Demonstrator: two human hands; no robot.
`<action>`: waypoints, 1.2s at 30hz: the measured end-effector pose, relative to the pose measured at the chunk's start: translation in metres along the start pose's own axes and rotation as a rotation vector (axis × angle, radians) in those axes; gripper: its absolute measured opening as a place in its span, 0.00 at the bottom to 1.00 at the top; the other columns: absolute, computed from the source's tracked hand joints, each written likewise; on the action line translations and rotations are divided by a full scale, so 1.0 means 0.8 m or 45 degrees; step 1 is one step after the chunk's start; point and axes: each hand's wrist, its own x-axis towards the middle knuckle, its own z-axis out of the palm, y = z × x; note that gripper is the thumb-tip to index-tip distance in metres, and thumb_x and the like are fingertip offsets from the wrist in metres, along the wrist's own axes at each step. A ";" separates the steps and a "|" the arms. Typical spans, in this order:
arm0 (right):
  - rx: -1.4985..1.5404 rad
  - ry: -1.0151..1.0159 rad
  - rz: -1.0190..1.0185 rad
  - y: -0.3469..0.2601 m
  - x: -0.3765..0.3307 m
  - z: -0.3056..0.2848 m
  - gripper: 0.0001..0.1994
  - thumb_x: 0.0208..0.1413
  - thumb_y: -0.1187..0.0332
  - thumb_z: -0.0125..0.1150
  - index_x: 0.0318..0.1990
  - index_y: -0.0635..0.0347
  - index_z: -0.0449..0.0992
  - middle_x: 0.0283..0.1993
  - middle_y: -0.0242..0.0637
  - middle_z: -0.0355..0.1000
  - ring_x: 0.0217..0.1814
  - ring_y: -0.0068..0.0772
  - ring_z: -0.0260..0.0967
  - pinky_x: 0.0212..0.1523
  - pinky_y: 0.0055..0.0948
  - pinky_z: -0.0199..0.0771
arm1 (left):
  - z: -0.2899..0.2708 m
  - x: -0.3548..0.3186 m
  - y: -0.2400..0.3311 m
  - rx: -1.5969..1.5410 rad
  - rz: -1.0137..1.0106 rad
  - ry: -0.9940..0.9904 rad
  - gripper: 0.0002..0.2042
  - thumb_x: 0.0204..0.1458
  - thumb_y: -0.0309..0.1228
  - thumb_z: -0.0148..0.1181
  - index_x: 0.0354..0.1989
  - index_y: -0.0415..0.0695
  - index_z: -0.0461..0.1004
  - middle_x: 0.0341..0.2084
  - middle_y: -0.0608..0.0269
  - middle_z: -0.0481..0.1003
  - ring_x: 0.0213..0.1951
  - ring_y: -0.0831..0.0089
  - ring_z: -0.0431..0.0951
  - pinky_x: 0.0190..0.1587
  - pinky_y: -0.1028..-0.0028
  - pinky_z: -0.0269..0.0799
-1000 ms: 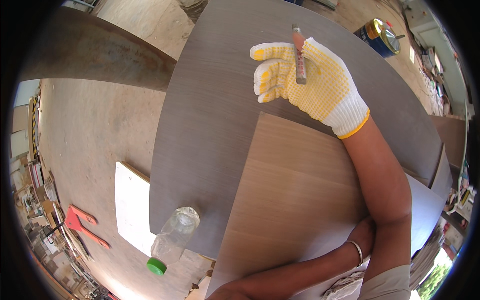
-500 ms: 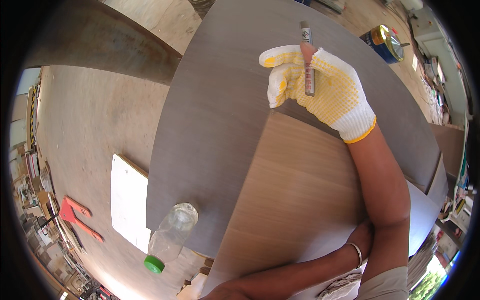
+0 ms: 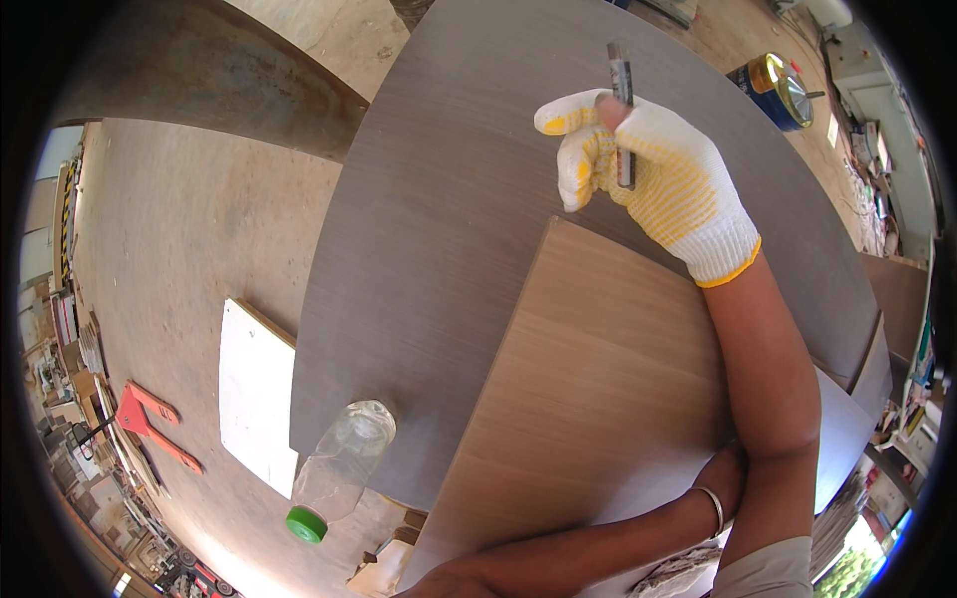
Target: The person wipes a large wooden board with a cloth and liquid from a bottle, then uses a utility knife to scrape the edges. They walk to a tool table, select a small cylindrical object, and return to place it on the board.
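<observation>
My right hand (image 3: 658, 169), in a white knit glove with yellow grip dots, is raised over the dark panel (image 3: 419, 199). Its bare thumb presses a slim marker-like stick (image 3: 621, 72) with a printed label against the fingers. The stick stands nearly upright and is slightly blurred. Beneath this hand lies the corner of a lighter brown wood-grain board (image 3: 588, 349), resting on the dark panel. My left arm, with a metal bangle at the wrist, crosses to the right. My left hand (image 3: 725, 473) is tucked at the right elbow, its fingers hidden.
A clear plastic bottle (image 3: 349, 448) with a green cap lies at the panel's left edge. A white board (image 3: 254, 389) and an orange-red tool (image 3: 150, 414) are farther left. A rusty steel beam (image 3: 219, 80) runs at upper left; a metal can (image 3: 780, 92) stands at upper right.
My right hand has shifted slightly to the right, and the stick in it has turned a little. My left arm stays crossed, and the boards and bottle keep their places.
</observation>
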 end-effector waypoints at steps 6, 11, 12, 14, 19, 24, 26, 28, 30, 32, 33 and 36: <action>-0.287 -0.057 0.229 -0.014 -0.006 0.003 0.14 0.59 0.67 0.58 0.48 0.66 0.80 0.33 0.32 0.75 0.28 0.15 0.65 0.31 0.21 0.63 | 0.034 0.007 -0.013 -0.734 -0.202 0.084 0.15 0.59 0.25 0.47 0.50 0.41 0.77 0.54 0.45 0.77 0.56 0.56 0.75 0.60 0.64 0.66; -0.564 -0.032 0.377 -0.020 -0.008 0.016 0.15 0.54 0.69 0.62 0.47 0.65 0.80 0.33 0.27 0.73 0.31 0.15 0.64 0.32 0.19 0.63 | 0.038 0.011 -0.013 -0.768 -0.113 0.145 0.14 0.60 0.27 0.46 0.48 0.40 0.78 0.52 0.43 0.77 0.55 0.52 0.75 0.58 0.62 0.68; -0.628 -0.062 0.371 -0.020 -0.008 0.021 0.15 0.54 0.69 0.62 0.48 0.66 0.80 0.32 0.26 0.72 0.32 0.15 0.63 0.33 0.18 0.63 | 0.033 0.011 -0.012 -0.576 -0.044 0.123 0.14 0.60 0.27 0.46 0.47 0.40 0.78 0.52 0.42 0.77 0.55 0.51 0.76 0.57 0.62 0.69; -0.657 -0.074 0.333 -0.014 -0.007 0.026 0.14 0.53 0.70 0.63 0.46 0.65 0.80 0.36 0.29 0.75 0.37 0.18 0.69 0.39 0.21 0.69 | 0.024 0.009 -0.009 -0.659 -0.064 0.188 0.14 0.60 0.27 0.46 0.46 0.40 0.79 0.51 0.42 0.77 0.54 0.50 0.76 0.57 0.62 0.70; -0.561 -0.119 0.379 -0.014 -0.005 0.022 0.15 0.52 0.70 0.64 0.48 0.63 0.80 0.40 0.31 0.77 0.44 0.20 0.73 0.46 0.22 0.73 | -0.004 -0.001 0.001 -1.298 -0.368 0.151 0.14 0.64 0.28 0.44 0.46 0.39 0.78 0.48 0.46 0.79 0.49 0.56 0.75 0.55 0.64 0.68; -0.559 -0.214 0.381 -0.015 -0.005 0.014 0.28 0.48 0.59 0.71 0.55 0.68 0.76 0.37 0.25 0.70 0.38 0.16 0.64 0.40 0.18 0.64 | 0.032 0.013 0.004 -1.549 -0.303 0.256 0.15 0.68 0.28 0.38 0.46 0.38 0.75 0.42 0.53 0.79 0.41 0.66 0.69 0.53 0.65 0.67; -0.495 -0.187 0.439 -0.018 -0.006 0.010 0.34 0.44 0.57 0.75 0.57 0.69 0.75 0.37 0.24 0.68 0.37 0.14 0.61 0.38 0.15 0.59 | 0.029 0.014 0.006 -1.510 -0.248 0.319 0.15 0.68 0.27 0.38 0.46 0.38 0.75 0.43 0.54 0.79 0.41 0.67 0.68 0.54 0.66 0.66; -0.497 -0.108 0.474 -0.019 -0.004 0.010 0.31 0.47 0.59 0.72 0.56 0.71 0.75 0.35 0.24 0.67 0.36 0.16 0.61 0.38 0.17 0.60 | 0.025 0.015 0.010 -1.562 -0.237 0.305 0.15 0.68 0.27 0.38 0.46 0.39 0.75 0.43 0.55 0.79 0.41 0.67 0.68 0.54 0.66 0.66; -0.522 -0.065 0.475 -0.018 -0.003 0.012 0.29 0.48 0.60 0.71 0.56 0.71 0.75 0.33 0.24 0.67 0.36 0.16 0.61 0.38 0.17 0.60 | 0.013 0.011 0.012 -1.480 -0.234 0.254 0.14 0.67 0.27 0.39 0.47 0.40 0.75 0.45 0.53 0.79 0.44 0.65 0.69 0.55 0.66 0.66; -0.589 -0.052 0.453 -0.017 -0.002 0.022 0.29 0.48 0.60 0.71 0.56 0.69 0.76 0.33 0.23 0.66 0.35 0.15 0.60 0.37 0.16 0.58 | 0.063 0.025 0.004 -1.051 -0.131 0.303 0.14 0.64 0.26 0.43 0.51 0.39 0.74 0.50 0.47 0.77 0.51 0.59 0.73 0.58 0.66 0.67; -0.670 -0.070 0.447 -0.016 -0.003 0.025 0.29 0.48 0.60 0.71 0.56 0.68 0.76 0.32 0.23 0.66 0.35 0.14 0.60 0.36 0.16 0.58 | 0.068 0.029 0.004 -0.968 -0.113 0.321 0.14 0.64 0.26 0.43 0.50 0.39 0.74 0.50 0.48 0.77 0.51 0.59 0.73 0.57 0.66 0.67; -0.771 -0.094 0.419 -0.014 -0.003 0.025 0.28 0.48 0.60 0.71 0.56 0.67 0.76 0.32 0.22 0.66 0.34 0.13 0.60 0.34 0.15 0.57 | 0.040 0.023 0.010 -1.108 -0.150 0.314 0.13 0.66 0.26 0.40 0.46 0.40 0.75 0.47 0.53 0.78 0.47 0.64 0.72 0.55 0.67 0.67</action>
